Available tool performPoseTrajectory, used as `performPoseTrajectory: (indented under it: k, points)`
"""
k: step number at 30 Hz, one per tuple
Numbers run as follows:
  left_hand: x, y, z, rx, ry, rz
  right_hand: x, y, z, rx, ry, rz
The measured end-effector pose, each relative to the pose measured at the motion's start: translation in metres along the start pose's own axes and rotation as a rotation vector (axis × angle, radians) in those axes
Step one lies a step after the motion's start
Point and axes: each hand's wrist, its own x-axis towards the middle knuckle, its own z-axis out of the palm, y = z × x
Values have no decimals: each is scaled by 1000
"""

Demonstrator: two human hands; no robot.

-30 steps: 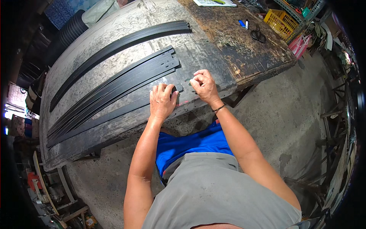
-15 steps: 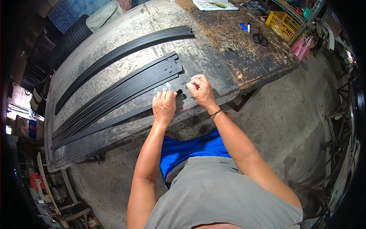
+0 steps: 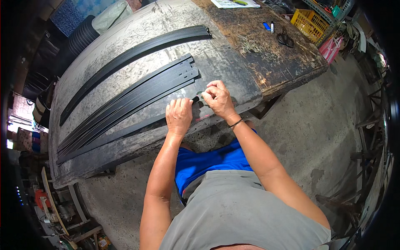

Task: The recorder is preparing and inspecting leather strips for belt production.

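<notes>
My left hand [image 3: 178, 114] is curled over the end of a loose dark strip [image 3: 126, 132] lying along the table's near side, with something black [image 3: 194, 100] at its fingertips. Just right of it, my right hand [image 3: 216, 100] pinches a small dark-greenish piece [image 3: 201, 94], too small to make out. Beyond them lies a fanned bundle of flat black strips [image 3: 162, 80] with notched ends and small slots. A second, curved bundle of black strips [image 3: 137, 50] rests farther back on the scuffed grey tabletop [image 3: 233, 75].
A worn wooden board [image 3: 283, 62] at the right carries papers [image 3: 231, 3], a blue item [image 3: 266, 26], a marker [image 3: 272, 27] and scissors [image 3: 284, 39]. A yellow crate [image 3: 308, 25] stands behind. Shop clutter [image 3: 50, 200] lines the lower left, beside concrete floor [image 3: 316, 133].
The view has shifted slightly, so the table and hands sit a little lower and rightward. My left fingers are more bunched over the strip's end; my right hand stays pinched beside it.
</notes>
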Motion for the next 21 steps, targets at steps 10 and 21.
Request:
performPoseTrajectory:
  k: [10, 21]
  points:
    - [-1, 0, 0, -27, -4, -22, 0, 0, -1, -12, -22, 19]
    - [-1, 0, 0, -16, -27, -22, 0, -1, -2, -29, -32, -1]
